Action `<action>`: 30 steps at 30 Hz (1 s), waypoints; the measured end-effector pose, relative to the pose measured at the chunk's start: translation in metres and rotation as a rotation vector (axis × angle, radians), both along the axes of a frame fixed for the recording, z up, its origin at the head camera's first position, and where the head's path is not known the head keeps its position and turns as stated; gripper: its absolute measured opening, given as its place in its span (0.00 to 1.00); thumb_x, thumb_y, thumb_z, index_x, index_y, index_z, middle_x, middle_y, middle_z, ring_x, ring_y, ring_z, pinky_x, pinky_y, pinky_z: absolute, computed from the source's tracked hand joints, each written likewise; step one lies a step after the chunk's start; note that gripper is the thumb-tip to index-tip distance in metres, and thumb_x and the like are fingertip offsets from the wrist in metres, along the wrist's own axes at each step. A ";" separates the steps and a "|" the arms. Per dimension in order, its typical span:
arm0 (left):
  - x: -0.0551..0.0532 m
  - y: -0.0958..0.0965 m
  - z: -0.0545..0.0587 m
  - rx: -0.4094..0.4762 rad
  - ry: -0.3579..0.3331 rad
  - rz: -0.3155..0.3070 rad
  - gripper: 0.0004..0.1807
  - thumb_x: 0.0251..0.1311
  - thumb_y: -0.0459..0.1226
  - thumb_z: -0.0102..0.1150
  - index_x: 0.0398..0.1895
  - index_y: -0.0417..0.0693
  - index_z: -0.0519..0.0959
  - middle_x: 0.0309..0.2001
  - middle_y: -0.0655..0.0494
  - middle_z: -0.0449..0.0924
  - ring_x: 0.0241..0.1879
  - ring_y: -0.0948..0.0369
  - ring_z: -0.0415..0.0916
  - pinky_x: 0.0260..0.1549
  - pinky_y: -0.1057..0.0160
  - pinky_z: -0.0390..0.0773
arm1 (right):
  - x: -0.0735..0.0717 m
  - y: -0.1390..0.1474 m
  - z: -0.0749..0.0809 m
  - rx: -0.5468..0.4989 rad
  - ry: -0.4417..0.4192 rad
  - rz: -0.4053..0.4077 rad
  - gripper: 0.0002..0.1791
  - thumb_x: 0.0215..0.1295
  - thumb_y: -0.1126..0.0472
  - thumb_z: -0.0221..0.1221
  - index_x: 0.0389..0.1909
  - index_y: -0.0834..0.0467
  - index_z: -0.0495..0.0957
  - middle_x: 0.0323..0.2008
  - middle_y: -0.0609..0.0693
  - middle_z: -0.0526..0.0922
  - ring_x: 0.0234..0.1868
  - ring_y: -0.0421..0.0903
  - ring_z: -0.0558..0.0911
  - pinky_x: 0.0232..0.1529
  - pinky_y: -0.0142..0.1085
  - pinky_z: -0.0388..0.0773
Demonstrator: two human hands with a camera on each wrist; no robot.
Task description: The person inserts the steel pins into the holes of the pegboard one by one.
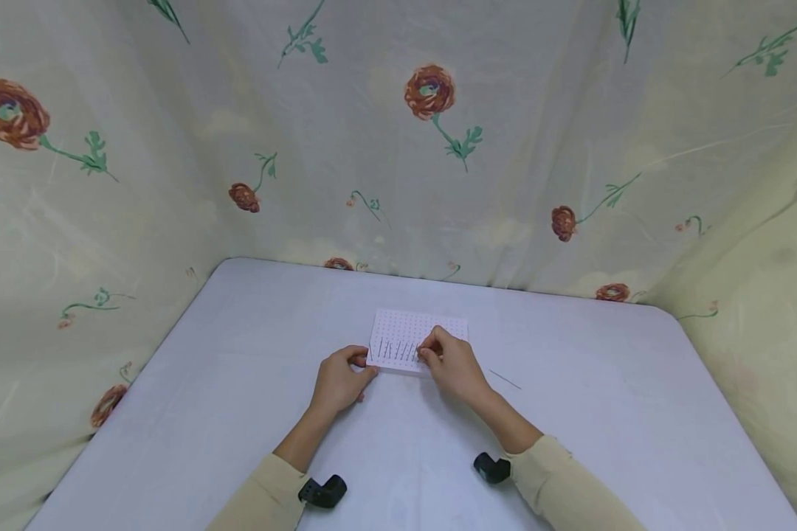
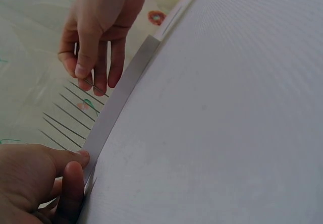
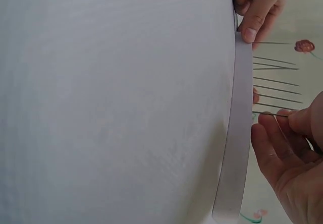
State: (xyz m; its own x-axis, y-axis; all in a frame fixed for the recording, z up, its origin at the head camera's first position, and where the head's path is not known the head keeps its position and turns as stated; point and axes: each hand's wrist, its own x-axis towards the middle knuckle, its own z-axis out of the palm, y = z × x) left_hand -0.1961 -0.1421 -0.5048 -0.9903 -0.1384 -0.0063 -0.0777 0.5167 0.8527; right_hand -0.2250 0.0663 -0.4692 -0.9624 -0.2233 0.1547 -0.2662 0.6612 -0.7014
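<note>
A white board dotted with small holes (image 1: pixel 412 321) lies on the table. Along its near side stands a row of several thin dark rods (image 3: pixel 276 88), upright or slightly tilted. My left hand (image 1: pixel 339 380) grips the board's near left corner, its thumb on the front edge in the left wrist view. Over the board's right part, my right hand (image 1: pixel 457 369) pinches a thin rod (image 3: pixel 266 114) between thumb and fingers, at the right end of the row. The lower tip of that rod meets the board; whether it sits in a hole cannot be made out.
One loose rod (image 1: pixel 505 379) lies on the white tabletop (image 1: pixel 604 413), right of the board. Behind the table hangs a flowered curtain (image 1: pixel 505 147), which also covers both sides. Black devices (image 1: pixel 324 492) are strapped at both wrists.
</note>
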 end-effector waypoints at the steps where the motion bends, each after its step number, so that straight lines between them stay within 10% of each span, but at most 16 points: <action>1: 0.000 0.000 0.000 0.001 -0.001 0.000 0.23 0.60 0.35 0.71 0.58 0.38 0.80 0.38 0.49 0.82 0.13 0.65 0.72 0.14 0.71 0.75 | 0.000 0.000 0.000 -0.001 0.002 0.000 0.04 0.69 0.66 0.62 0.35 0.56 0.77 0.37 0.50 0.88 0.45 0.47 0.87 0.47 0.42 0.83; 30: 0.001 0.000 0.001 0.008 0.001 0.001 0.23 0.60 0.35 0.70 0.58 0.37 0.80 0.39 0.49 0.83 0.13 0.65 0.72 0.13 0.71 0.74 | -0.005 0.032 0.003 -0.016 -0.085 -0.016 0.12 0.65 0.63 0.67 0.48 0.60 0.80 0.43 0.54 0.86 0.47 0.49 0.87 0.53 0.43 0.84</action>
State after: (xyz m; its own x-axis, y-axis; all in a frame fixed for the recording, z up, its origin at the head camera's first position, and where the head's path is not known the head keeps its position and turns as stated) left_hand -0.1953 -0.1418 -0.5042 -0.9903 -0.1391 -0.0063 -0.0771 0.5096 0.8569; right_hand -0.2302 0.0980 -0.4666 -0.9757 -0.2057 0.0758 -0.1945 0.6531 -0.7319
